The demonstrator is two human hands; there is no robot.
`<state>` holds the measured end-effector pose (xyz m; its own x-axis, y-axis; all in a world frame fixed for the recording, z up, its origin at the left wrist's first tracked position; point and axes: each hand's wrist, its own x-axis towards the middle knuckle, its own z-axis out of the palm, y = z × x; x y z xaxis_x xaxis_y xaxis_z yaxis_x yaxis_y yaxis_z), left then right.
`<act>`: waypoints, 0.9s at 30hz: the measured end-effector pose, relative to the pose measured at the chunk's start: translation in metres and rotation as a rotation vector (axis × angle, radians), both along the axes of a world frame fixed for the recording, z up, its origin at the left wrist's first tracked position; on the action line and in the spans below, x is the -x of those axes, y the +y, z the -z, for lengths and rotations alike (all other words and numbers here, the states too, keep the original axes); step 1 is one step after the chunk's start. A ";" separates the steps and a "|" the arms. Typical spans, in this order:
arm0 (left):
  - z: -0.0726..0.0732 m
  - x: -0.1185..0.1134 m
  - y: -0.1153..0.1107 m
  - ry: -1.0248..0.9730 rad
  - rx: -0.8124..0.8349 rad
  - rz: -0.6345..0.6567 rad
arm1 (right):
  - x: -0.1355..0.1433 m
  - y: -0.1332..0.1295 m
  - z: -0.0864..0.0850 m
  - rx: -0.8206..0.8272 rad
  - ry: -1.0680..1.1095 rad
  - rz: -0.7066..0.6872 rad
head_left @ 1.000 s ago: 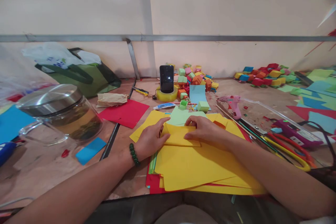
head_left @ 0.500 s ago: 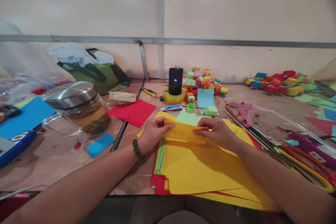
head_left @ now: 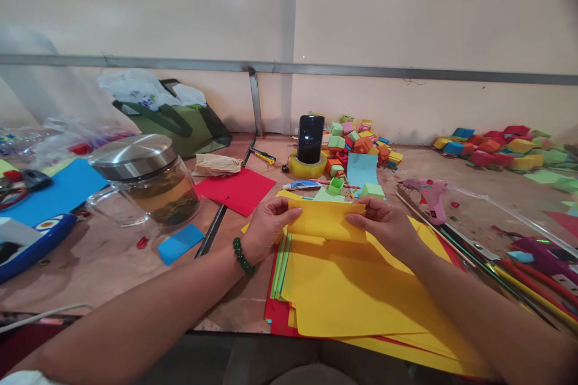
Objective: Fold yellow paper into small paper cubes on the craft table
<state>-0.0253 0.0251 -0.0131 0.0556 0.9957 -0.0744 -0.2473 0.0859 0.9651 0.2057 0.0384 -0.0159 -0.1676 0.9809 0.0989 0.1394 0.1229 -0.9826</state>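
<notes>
Between my two hands a narrow piece of yellow paper is held up at its ends. My left hand pinches its left end, thumb in front; a green bead bracelet circles that wrist. My right hand grips the right end between thumb and fingers. Beneath them lies a stack of yellow sheets, with green and red sheets showing at its left edge. Just beyond my hands sit a small open green paper box and a pale green paper cube.
A glass mug of tea stands left, near a red sheet and a blue paper piece. A phone stands upright behind. Colourful paper boxes are heaped beyond. A pink glue gun lies right.
My hands have moved slightly apart, and more of the yellow piece shows flat between them. The whole view has shifted a little, so things appear farther right.
</notes>
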 end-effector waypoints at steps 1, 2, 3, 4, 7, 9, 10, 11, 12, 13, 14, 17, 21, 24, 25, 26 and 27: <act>-0.001 0.000 0.000 -0.002 0.001 -0.012 | 0.001 0.000 0.000 -0.010 0.008 0.009; -0.002 0.000 -0.001 -0.004 0.002 -0.021 | 0.001 -0.001 0.000 -0.022 0.015 0.016; -0.004 0.000 -0.002 -0.006 0.002 -0.028 | 0.002 -0.001 -0.001 -0.031 0.023 0.021; -0.005 0.000 -0.002 -0.004 0.001 -0.034 | 0.003 -0.002 -0.003 -0.036 0.031 0.024; -0.011 0.000 -0.006 0.048 -0.016 -0.038 | 0.008 -0.005 -0.010 -0.045 0.030 0.019; -0.015 0.000 -0.008 0.096 -0.034 -0.043 | 0.010 -0.007 -0.015 -0.052 0.017 0.011; -0.017 0.000 -0.009 0.111 -0.038 -0.045 | 0.011 -0.007 -0.017 -0.057 0.014 0.013; -0.018 -0.001 -0.009 0.110 -0.038 -0.052 | 0.011 -0.008 -0.018 -0.058 0.009 0.012; -0.019 -0.002 -0.009 0.095 -0.020 -0.046 | 0.011 -0.008 -0.018 -0.066 0.001 0.019; -0.019 -0.002 -0.009 0.082 -0.012 -0.043 | 0.010 -0.007 -0.018 -0.078 -0.009 0.028; -0.019 -0.003 -0.008 0.075 -0.013 -0.041 | 0.009 -0.007 -0.017 -0.089 -0.020 0.035; -0.017 -0.003 -0.006 0.081 -0.021 -0.040 | 0.006 -0.004 -0.012 -0.117 -0.042 0.057; -0.012 -0.001 -0.005 0.107 -0.024 -0.040 | 0.004 -0.003 -0.010 -0.117 -0.047 0.081; -0.010 0.001 -0.005 0.127 -0.030 -0.048 | 0.004 -0.003 -0.011 -0.112 -0.044 0.087; -0.010 0.001 -0.005 0.130 -0.030 -0.051 | 0.005 -0.004 -0.012 -0.112 -0.044 0.089; -0.010 0.001 -0.005 0.131 -0.029 -0.051 | 0.005 -0.004 -0.013 -0.114 -0.045 0.091; -0.009 0.002 -0.005 0.127 -0.029 -0.046 | 0.005 -0.004 -0.013 -0.118 -0.048 0.095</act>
